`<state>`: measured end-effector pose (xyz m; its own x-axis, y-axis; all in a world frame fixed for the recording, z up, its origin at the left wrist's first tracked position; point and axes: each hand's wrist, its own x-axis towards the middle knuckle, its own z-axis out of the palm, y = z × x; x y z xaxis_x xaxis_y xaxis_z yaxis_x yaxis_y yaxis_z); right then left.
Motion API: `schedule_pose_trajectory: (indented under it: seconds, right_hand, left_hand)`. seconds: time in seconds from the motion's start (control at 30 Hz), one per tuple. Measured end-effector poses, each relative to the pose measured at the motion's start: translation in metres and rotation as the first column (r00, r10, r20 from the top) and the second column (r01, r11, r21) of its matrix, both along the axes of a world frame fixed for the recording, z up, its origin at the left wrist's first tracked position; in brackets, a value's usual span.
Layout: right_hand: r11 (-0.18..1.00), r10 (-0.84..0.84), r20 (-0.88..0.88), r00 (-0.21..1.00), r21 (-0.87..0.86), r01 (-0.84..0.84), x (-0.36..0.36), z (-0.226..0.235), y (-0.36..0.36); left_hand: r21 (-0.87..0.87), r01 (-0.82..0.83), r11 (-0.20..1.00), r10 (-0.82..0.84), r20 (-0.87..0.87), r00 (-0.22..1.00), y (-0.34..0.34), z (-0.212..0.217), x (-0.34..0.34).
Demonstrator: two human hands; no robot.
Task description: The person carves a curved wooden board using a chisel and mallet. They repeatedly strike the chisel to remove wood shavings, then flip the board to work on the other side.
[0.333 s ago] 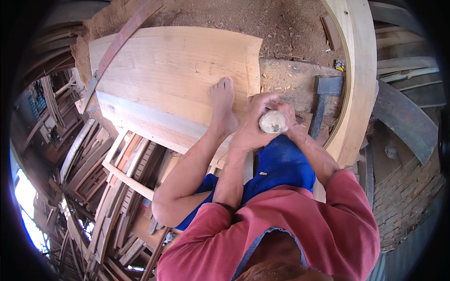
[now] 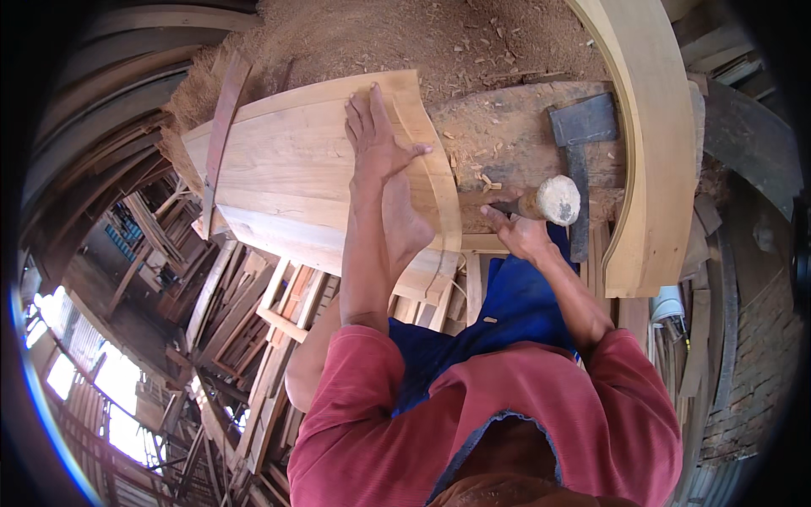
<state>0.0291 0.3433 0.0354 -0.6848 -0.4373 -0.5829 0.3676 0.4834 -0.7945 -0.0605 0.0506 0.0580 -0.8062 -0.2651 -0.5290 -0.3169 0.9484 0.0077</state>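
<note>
My left hand (image 2: 372,148) lies with fingers spread on a pale, curved wooden panel (image 2: 287,160), near its shaped right end. My bare foot (image 2: 407,224) also rests on the panel, just below that hand. In my right hand (image 2: 528,238) is a chisel (image 2: 559,199), its worn round handle end pointing up toward me. Its dark blade points left, toward the panel's end, and stays apart from it. Further right lies a dark, block-headed tool (image 2: 585,121), like a hatchet or hammer, its dark handle reaching down beside the chisel.
A rough plank (image 2: 507,127) with wood chips lies under the panel's right side. To the right stands a large curved wooden piece (image 2: 659,152). A reddish strip (image 2: 224,127) crosses the panel's left end. Sawdust (image 2: 363,34) covers the far ground; stacked timber (image 2: 245,313) fills the left.
My left hand has left the chisel and moved to the panel, fingers spread. The chisel has moved right in my right hand. The view has shifted somewhat.
</note>
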Motion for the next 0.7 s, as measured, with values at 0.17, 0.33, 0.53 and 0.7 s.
schedule_pose_trajectory:
  seconds: [0.17,0.33,0.53,0.7]
  right_hand:
    - [0.986,-0.136,0.182,0.974,-0.067,0.151,0.041,-0.012,0.015]
    - [0.985,-0.138,0.070,0.988,-0.091,0.145,0.016,0.002,0.021]
    - [0.990,0.016,0.031,0.999,0.136,-0.020,-0.072,0.028,0.013]
    - [0.995,-0.058,-0.174,0.983,0.068,0.070,-0.094,-0.010,-0.005]
  left_hand:
    - [-0.053,0.072,0.996,-0.063,0.155,0.986,-0.008,-0.002,-0.064]
    - [-0.062,0.021,0.998,-0.018,0.057,0.998,-0.029,-0.008,-0.073]
    - [-0.118,-0.254,0.960,0.251,-0.045,0.967,-0.002,0.000,-0.025]
    - [0.176,-0.203,0.963,0.154,0.257,0.954,-0.047,-0.004,0.002]
